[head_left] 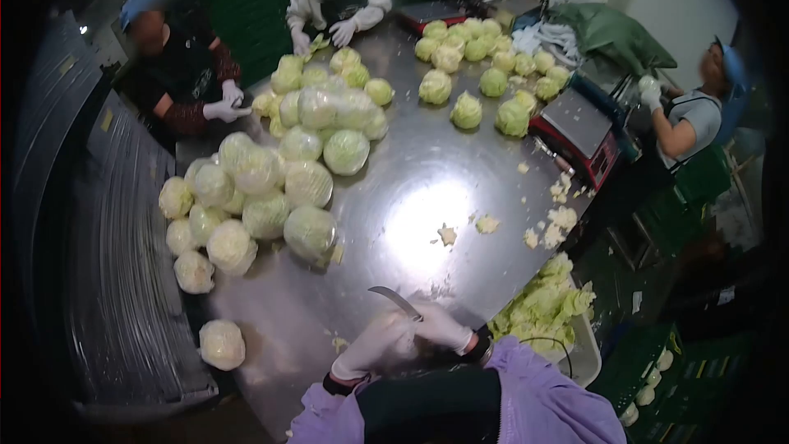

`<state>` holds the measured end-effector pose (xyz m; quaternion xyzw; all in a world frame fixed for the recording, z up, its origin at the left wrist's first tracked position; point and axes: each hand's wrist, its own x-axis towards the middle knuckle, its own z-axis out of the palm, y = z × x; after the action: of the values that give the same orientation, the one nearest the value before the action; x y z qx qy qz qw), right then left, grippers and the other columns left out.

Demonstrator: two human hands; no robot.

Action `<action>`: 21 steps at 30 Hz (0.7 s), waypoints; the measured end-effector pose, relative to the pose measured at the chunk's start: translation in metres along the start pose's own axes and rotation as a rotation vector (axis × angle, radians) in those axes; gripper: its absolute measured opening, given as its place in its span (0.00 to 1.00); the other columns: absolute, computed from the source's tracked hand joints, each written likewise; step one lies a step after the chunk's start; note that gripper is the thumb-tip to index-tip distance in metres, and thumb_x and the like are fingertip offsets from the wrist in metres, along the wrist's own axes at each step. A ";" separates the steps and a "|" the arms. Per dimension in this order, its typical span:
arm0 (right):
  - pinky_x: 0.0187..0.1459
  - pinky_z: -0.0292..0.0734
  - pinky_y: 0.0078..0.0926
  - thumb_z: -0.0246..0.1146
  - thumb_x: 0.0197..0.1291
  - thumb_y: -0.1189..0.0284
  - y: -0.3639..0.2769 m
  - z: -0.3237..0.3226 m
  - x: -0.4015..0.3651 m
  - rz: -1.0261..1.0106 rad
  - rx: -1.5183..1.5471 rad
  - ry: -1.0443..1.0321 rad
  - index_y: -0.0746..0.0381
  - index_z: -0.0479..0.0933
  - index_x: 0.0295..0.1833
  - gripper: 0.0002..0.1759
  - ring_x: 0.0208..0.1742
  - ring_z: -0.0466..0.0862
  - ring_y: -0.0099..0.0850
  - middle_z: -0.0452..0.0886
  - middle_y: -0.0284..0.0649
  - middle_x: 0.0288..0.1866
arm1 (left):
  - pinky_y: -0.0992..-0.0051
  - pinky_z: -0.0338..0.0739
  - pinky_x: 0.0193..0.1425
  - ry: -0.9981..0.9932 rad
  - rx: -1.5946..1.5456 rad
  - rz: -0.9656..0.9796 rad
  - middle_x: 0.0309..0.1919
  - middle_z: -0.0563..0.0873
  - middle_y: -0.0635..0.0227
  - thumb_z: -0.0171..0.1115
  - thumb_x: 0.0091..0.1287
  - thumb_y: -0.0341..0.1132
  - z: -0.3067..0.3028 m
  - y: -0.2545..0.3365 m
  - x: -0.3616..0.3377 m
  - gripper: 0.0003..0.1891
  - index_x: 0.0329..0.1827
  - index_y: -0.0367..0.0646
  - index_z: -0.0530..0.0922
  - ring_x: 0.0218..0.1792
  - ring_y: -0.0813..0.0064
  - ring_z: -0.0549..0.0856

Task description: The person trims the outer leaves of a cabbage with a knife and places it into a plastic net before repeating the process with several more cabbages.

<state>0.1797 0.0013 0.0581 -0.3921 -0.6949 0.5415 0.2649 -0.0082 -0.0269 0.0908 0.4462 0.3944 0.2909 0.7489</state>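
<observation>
My left hand point(380, 342), in a white glove, is at the near edge of the steel table, its fingers bunched against my other hand; what they hold, if anything, is hidden. My right hand point(444, 329), also gloved, is closed on a knife point(396, 300). The dark curved blade points up and to the left over the metal. Several cabbages wrapped in clear film, one of them a pale green cabbage point(311, 233), are piled on the left. Near the left edge sits a single whitish cabbage point(222, 344).
Loose cabbages point(467, 111) lie at the back right by a red scale point(579, 127). Leaf scraps point(561, 218) are on the right side of the table point(370, 259). A white bin point(588, 352) holds leaves. Co-workers point(185, 74) stand around the far sides.
</observation>
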 end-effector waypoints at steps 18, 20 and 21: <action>0.28 0.65 0.14 0.58 0.63 0.73 -0.047 -0.031 -0.009 0.219 0.884 0.187 0.65 0.77 0.38 0.06 0.25 0.72 0.19 0.77 0.32 0.28 | 0.63 0.64 0.70 0.060 0.334 0.190 0.64 0.70 0.51 0.82 0.44 0.46 -0.014 -0.052 0.016 0.55 0.72 0.35 0.58 0.66 0.56 0.70; 0.26 0.63 0.16 0.56 0.64 0.73 -0.060 -0.049 -0.015 0.064 1.142 0.189 0.65 0.75 0.38 0.06 0.22 0.68 0.18 0.72 0.30 0.23 | 0.67 0.67 0.68 0.013 0.604 0.140 0.62 0.73 0.55 0.81 0.47 0.44 -0.006 -0.047 0.027 0.50 0.71 0.37 0.61 0.63 0.61 0.73; 0.25 0.62 0.17 0.55 0.65 0.73 -0.048 -0.060 -0.019 0.034 1.110 0.206 0.64 0.74 0.39 0.05 0.21 0.67 0.19 0.70 0.30 0.22 | 0.67 0.67 0.68 0.013 0.606 0.131 0.62 0.73 0.55 0.81 0.47 0.44 -0.004 -0.035 0.030 0.50 0.71 0.37 0.61 0.63 0.61 0.73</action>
<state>0.2252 0.0126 0.1217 -0.2559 -0.2699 0.7890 0.4890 0.0068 -0.0165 0.0478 0.6719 0.4382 0.2107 0.5588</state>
